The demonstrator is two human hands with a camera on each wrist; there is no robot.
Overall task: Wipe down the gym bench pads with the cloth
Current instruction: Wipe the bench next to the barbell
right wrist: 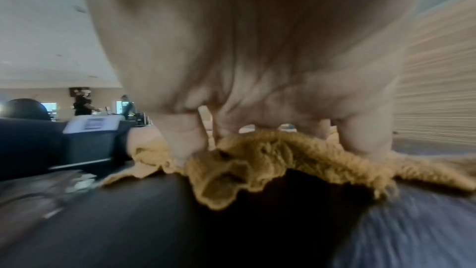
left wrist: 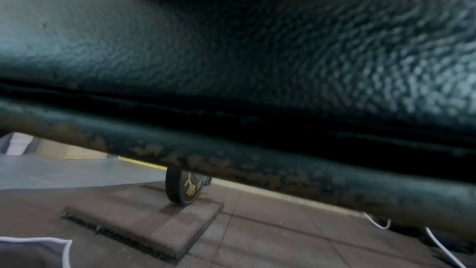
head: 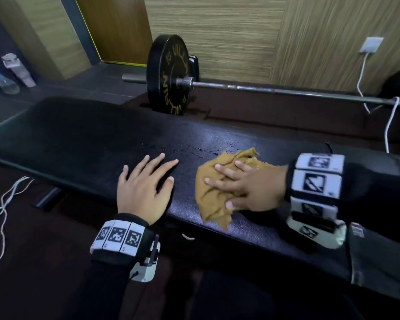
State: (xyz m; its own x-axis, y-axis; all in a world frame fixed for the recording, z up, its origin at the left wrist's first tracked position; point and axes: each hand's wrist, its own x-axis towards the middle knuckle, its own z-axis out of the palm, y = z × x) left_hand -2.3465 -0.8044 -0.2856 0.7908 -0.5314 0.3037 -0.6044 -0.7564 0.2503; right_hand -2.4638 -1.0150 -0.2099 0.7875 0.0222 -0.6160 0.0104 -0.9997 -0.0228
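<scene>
1. Right hand [head: 252, 188] is pressing flat, fingers spread, on the bunched cloth [head: 214, 199] atop the bench pad [head: 83, 144].
2. Left hand [head: 143, 188] is resting flat, grasping nothing.
3. I'd be keeping pressure even, sweeping toward those droplets [head: 183, 149].

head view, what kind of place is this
Most likely a gym: a padded black bench pad in front, a barbell on the floor behind it, loaded with a black weight plate, and dark floor tiles.
</scene>
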